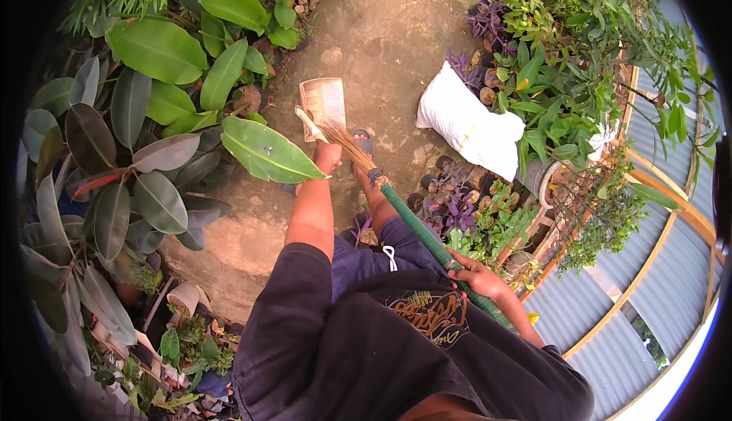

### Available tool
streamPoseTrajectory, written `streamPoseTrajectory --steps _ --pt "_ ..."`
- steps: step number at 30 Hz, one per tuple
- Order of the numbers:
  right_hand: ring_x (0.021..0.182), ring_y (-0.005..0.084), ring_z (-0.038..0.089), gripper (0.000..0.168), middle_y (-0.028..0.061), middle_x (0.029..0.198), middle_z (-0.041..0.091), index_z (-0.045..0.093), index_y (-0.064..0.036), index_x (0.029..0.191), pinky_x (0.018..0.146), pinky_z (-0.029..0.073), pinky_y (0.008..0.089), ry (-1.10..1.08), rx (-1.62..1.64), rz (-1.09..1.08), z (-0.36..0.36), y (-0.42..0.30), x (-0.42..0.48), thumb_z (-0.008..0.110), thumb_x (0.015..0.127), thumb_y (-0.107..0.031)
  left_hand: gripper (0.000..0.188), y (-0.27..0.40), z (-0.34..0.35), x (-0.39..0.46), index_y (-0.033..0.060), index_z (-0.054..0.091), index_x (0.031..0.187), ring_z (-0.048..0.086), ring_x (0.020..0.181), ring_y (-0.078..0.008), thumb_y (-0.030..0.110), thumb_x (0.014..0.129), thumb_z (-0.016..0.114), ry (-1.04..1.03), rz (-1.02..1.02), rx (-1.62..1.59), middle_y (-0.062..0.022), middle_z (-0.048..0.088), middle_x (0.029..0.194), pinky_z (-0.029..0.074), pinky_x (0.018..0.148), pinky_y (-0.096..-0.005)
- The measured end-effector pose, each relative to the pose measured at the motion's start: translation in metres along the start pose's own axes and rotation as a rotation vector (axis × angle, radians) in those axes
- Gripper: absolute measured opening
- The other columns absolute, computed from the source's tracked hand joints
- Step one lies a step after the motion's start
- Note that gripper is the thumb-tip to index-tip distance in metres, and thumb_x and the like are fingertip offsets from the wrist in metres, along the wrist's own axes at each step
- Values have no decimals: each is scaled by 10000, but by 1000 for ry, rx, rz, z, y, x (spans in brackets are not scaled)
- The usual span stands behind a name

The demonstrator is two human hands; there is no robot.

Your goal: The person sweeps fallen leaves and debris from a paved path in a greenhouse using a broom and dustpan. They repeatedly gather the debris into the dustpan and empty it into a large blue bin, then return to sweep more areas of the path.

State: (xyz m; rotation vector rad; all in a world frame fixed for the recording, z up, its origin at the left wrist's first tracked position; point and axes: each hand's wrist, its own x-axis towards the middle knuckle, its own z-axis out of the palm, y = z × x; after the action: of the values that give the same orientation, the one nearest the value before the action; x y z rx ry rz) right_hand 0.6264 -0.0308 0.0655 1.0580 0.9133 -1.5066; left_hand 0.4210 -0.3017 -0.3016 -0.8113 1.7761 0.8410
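My left hand [327, 158] grips the pale handle [309, 123] of a dustpan [323, 100], which is low over the ground or on it; I cannot tell which. My right hand [479, 278] is closed around the green-wrapped shaft of a stick broom [420, 228], near my waist. The broom's brown bristles [342, 139] reach down to the dustpan's near edge, partly overlapping it in view. A large green leaf [269, 151] crosses just left of my left wrist and hides part of my left foot.
A stuffed white sack [470, 123] lies on the concrete path [383, 32] at right. Purple-leaved plants [440, 203] in small black pots line that side. A rubber plant [114, 181] crowds the left. Beyond the right-hand plants runs a corrugated metal sheet wall [606, 329] with wooden battens.
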Motion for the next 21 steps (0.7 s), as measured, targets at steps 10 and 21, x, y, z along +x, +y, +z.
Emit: streamPoseTrajectory --steps 10,21 --pt "478 136 481 726 47 644 479 12 -86 1430 419 425 279 363 -180 -98 -4 -1 55 471 867 -86 555 -2 2 -5 51 278 1278 521 414 -173 109 752 445 6 61 -32 -132 554 688 317 313 -306" --pt "482 113 479 661 29 675 469 117 -131 1435 432 423 255 186 -162 -142 13 -42 -1 483 885 -123 450 -21 4 5 15 367 1185 477 381 -178 139 761 452 19 36 -9 -130 544 607 298 308 -321"
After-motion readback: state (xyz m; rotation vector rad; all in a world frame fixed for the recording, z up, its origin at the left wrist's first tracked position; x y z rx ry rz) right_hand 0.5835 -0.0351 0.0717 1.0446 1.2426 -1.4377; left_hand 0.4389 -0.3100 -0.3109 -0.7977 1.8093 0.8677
